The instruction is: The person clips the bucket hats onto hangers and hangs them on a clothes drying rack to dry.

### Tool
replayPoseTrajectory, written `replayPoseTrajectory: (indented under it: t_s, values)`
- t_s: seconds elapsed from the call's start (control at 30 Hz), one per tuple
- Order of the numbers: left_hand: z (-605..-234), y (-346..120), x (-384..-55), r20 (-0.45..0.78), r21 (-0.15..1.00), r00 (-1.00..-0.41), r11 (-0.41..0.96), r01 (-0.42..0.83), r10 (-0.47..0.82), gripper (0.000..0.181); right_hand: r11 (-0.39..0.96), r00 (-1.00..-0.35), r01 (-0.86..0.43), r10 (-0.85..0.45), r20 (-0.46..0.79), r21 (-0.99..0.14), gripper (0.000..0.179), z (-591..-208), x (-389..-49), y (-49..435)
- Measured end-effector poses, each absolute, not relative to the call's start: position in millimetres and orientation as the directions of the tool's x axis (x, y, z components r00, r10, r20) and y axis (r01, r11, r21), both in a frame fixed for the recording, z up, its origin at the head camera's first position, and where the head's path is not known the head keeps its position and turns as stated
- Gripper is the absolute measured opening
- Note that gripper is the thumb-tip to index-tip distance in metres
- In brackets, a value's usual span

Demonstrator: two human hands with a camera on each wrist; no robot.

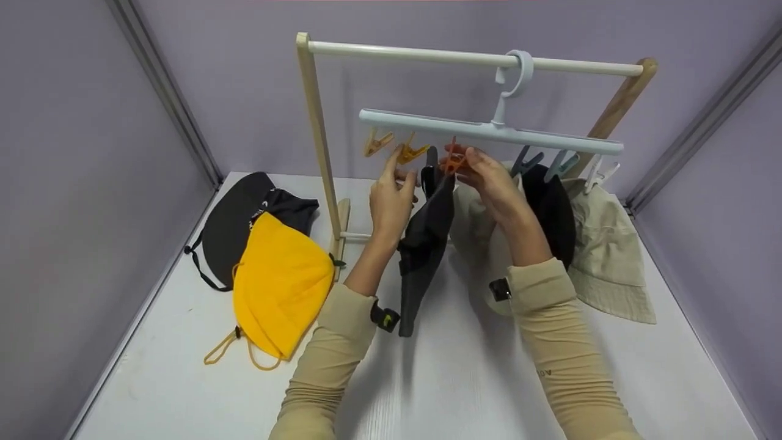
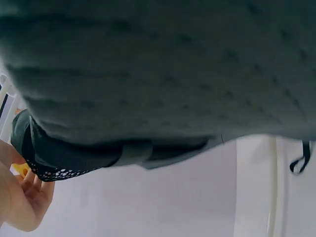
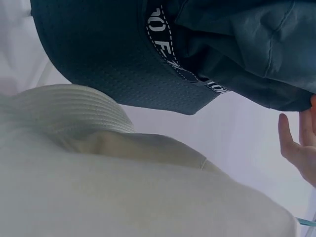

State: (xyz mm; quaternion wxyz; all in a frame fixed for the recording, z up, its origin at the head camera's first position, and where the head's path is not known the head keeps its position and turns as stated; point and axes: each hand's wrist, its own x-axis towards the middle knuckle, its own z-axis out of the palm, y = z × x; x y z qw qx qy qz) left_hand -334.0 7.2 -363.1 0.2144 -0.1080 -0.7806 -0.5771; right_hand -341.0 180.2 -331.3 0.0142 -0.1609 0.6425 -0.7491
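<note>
A dark cap [image 1: 424, 235] hangs on edge below the bar of a pale blue hanger [image 1: 427, 124], at a red-orange clip [image 1: 453, 162]. My right hand [image 1: 498, 186] pinches that clip between thumb and fingers, beside the cap's top. The left hand [image 1: 391, 205] is raised on the cap's other side, index finger pointing up at a yellow clip [image 1: 412, 153], other fingers loosely bent close to the cap's edge. In the left wrist view the cap's underside [image 2: 158, 89] fills the upper part and overlaps the left hand [image 2: 24, 197]. Lettered trim [image 3: 165, 44] shows in the right wrist view.
A white rail [image 1: 415, 54] on wooden posts carries the hanger. To the right hang a black hat [image 1: 547, 211] and beige bucket hat [image 1: 605, 238] on clips, with a pale hat [image 1: 470, 214] behind my right hand. A yellow hat [image 1: 281, 281] overlaps a black cap [image 1: 229, 226] on the table.
</note>
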Motion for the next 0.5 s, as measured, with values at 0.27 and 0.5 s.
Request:
replayPoseTrajectory:
  t_s: [0.27,0.5]
  values:
    - [-371,7,-332,0.446,0.874,-0.893,0.242,0.422,-0.052,0.042,-0.115,-0.948,-0.201,-0.226,0.223,-0.973,0.045,-331,-345,166]
    - [-375,0,-333,0.373,0.925,-0.924,0.110,0.363,-0.082,0.048,-0.132,-0.932,-0.187,-0.288,0.218,-0.973,0.046,-328,-350,147]
